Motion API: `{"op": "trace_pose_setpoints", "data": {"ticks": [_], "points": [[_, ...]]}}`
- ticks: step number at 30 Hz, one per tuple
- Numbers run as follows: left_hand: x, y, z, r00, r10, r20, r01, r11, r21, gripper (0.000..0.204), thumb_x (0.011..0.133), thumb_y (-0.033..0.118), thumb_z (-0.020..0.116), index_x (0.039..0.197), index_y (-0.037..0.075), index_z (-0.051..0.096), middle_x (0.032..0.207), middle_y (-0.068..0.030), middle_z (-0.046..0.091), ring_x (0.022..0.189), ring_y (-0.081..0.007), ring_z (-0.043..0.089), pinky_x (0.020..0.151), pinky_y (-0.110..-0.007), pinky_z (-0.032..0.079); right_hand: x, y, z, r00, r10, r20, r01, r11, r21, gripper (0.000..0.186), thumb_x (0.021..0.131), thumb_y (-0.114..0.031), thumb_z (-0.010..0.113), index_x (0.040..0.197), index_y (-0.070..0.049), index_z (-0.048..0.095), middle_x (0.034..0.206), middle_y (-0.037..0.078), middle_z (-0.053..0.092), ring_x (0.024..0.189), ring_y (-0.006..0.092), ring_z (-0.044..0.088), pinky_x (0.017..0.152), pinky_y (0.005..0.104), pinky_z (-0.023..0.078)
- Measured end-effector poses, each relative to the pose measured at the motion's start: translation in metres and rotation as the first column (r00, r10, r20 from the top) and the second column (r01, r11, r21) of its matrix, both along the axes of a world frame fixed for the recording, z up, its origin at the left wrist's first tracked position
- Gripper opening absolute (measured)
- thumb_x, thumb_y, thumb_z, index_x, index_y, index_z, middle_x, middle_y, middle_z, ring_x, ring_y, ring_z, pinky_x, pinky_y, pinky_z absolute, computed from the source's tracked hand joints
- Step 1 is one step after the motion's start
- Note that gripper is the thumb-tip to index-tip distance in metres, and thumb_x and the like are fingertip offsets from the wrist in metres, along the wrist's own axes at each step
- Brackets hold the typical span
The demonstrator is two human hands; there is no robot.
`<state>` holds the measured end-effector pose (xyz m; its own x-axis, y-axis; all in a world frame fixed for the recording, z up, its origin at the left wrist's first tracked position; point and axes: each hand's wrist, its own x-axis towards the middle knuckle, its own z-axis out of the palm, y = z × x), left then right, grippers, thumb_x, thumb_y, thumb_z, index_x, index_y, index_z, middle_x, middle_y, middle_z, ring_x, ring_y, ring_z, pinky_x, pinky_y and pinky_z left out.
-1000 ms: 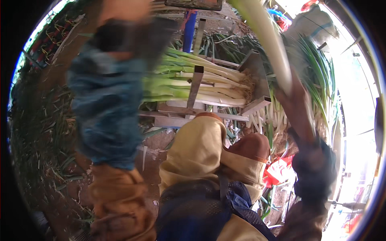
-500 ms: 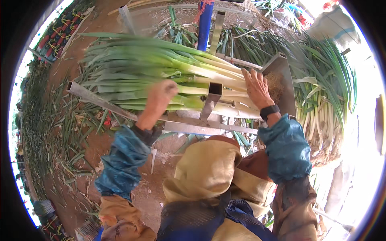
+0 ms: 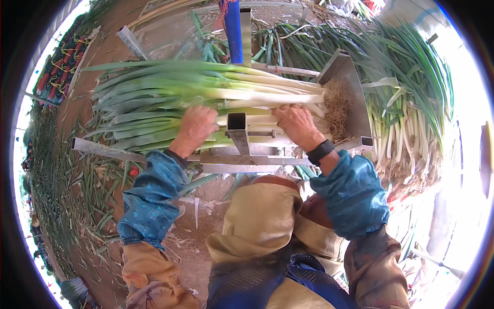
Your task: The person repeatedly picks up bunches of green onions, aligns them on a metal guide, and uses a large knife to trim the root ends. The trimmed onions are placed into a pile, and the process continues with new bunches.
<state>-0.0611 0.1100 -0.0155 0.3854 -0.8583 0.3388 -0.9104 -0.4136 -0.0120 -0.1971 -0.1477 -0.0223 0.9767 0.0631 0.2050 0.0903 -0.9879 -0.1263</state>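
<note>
A thick bundle of leeks (image 3: pixel 154 110) lies lengthwise in a metal rack (image 3: pixel 237 136), green leaves to the left, white stalks and stringy roots (image 3: pixel 337 110) to the right. My left hand (image 3: pixel 194 126), slightly blurred, is curled over the near leeks where green turns pale. To its right, my right hand (image 3: pixel 299 125) bends its fingers around white stalks short of the roots; the fingertips are partly hidden among them. The roots stand against the rack's metal end plate (image 3: pixel 351 98). A square upright tube of the rack rises between my hands.
Beyond the rack stands a blue post (image 3: pixel 233 36) beside a metal upright. More leeks (image 3: pixel 406 103) are heaped at the right and far side. Leaf scraps (image 3: pixel 98 190) litter the ground at the left; red bundles with yellow ties (image 3: pixel 62 69) lie far left.
My right hand has moved left along the white stalks, away from the root end, and its fingers have curled. My left hand is less blurred. The whole view has shifted somewhat.
</note>
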Motion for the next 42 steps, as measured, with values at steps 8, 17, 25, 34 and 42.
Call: {"op": "trace_pose_setpoints", "data": {"ticks": [8, 17, 25, 34, 42], "points": [[0.003, -0.021, -0.078, 0.997, -0.029, -0.074, 0.028, 0.999, -0.023, 0.028, 0.078, 0.017, 0.060, 0.104, 0.007, 0.060, 0.106, -0.0106, 0.057, 0.106, -0.0307, 0.050, 0.093, -0.041, 0.038, -0.029, -0.040, 0.004, 0.968, -0.215, -0.132, 0.241, 0.944, 0.225, 0.015, 0.073, -0.008, 0.050, 0.080, -0.009, 0.063, 0.080, 0.015, 0.062, 0.078, 0.0353, 0.060, 0.070, 0.0469, 0.047], [0.011, -0.043, 0.025, 0.981, 0.014, -0.195, -0.042, 0.989, -0.140, 0.042, 0.073, 0.011, 0.064, 0.112, 0.001, 0.054, 0.110, -0.0174, 0.052, 0.106, -0.0300, 0.049, 0.093, -0.038, 0.039, 0.008, -0.026, 0.018, 0.957, -0.169, 0.234, 0.167, 0.986, 0.026, 0.039, 0.070, -0.014, 0.067, 0.107, -0.009, 0.055, 0.104, 0.009, 0.056, 0.102, 0.0286, 0.050, 0.089, 0.0426, 0.036], [0.062, -0.042, 0.058, 0.998, 0.051, -0.030, -0.051, 0.999, 0.007, 0.028, 0.066, 0.006, 0.063, 0.094, 0.005, 0.057, 0.082, -0.0102, 0.060, 0.085, -0.0270, 0.058, 0.074, -0.039, 0.048, 0.001, -0.029, 0.063, 0.957, -0.100, 0.273, 0.065, 0.989, 0.133, 0.023, 0.075, -0.013, 0.063, 0.095, -0.008, 0.053, 0.089, 0.008, 0.058, 0.088, 0.0268, 0.054, 0.080, 0.0402, 0.039], [-0.026, -0.007, 0.055, 0.998, -0.011, -0.061, 0.023, 0.980, 0.199, 0.023, 0.066, 0.006, 0.061, 0.089, 0.004, 0.059, 0.086, -0.0101, 0.058, 0.084, -0.0260, 0.058, 0.069, -0.037, 0.051, -0.062, -0.025, 0.049, 0.941, -0.090, -0.326, 0.126, 0.988, 0.089, 0.025, 0.075, -0.008, 0.052, 0.099, -0.008, 0.055, 0.086, 0.017, 0.058, 0.086, 0.0359, 0.056, 0.074, 0.0461, 0.044], [-0.049, -0.011, 0.021, 0.999, -0.016, -0.033, 0.020, 0.990, 0.138, 0.038, 0.056, 0.023, 0.077, 0.088, 0.007, 0.064, 0.105, -0.0071, 0.054, 0.100, -0.0251, 0.050, 0.077, -0.035, 0.047, -0.070, -0.026, 0.010, 0.967, -0.030, -0.251, 0.046, 0.997, 0.060, 0.023, 0.071, -0.010, 0.057, 0.094, -0.006, 0.055, 0.079, 0.016, 0.057, 0.081, 0.0368, 0.057, 0.070, 0.0472, 0.044]]}}
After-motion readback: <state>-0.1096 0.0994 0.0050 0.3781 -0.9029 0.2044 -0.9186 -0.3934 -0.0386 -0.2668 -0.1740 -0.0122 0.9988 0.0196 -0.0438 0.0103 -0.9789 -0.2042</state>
